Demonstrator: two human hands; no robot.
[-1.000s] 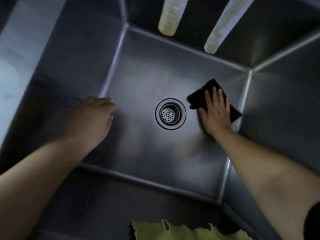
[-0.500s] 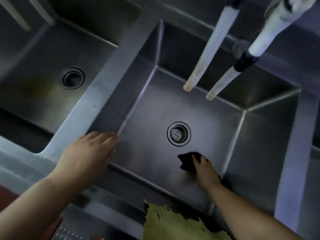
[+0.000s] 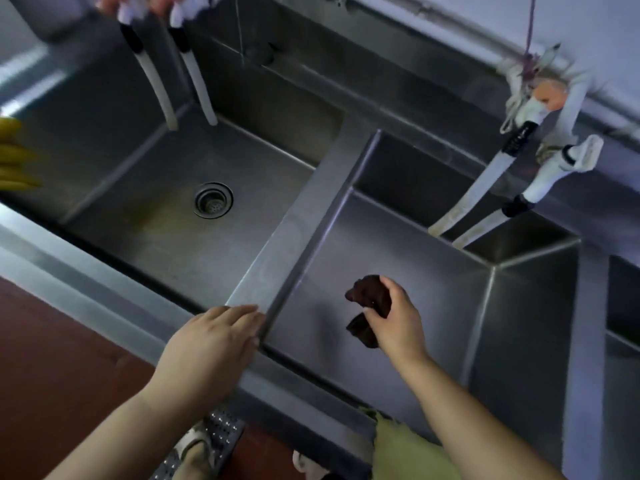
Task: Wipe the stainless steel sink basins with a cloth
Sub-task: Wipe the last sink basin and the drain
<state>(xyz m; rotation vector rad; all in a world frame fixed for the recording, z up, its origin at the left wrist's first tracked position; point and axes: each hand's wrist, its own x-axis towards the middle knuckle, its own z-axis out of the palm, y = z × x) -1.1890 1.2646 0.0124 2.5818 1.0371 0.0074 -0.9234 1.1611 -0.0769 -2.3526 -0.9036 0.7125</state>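
Note:
Two stainless steel basins lie side by side. The left basin (image 3: 149, 216) has a round drain (image 3: 213, 199). The right basin (image 3: 433, 299) has its drain hidden behind my hand and the cloth. My right hand (image 3: 394, 317) is shut on a bunched dark brown cloth (image 3: 369, 299), lifted above the right basin's floor near its front left. My left hand (image 3: 211, 344) rests flat, fingers together, on the near end of the steel divider (image 3: 304, 223) between the basins.
Two white hoses (image 3: 474, 199) hang into the right basin from taps on the back wall, and two more hoses (image 3: 180, 81) hang over the left basin. A yellow-green cloth (image 3: 405, 448) drapes on the front rim. Yellow bananas (image 3: 14, 154) sit at the far left. Red floor and a sandalled foot (image 3: 197, 448) show below.
My head pulled back and turned left, bringing both basins into view. My right hand stopped pressing the cloth flat on the basin floor, bunched it up and lifted it. My left hand stayed on the divider.

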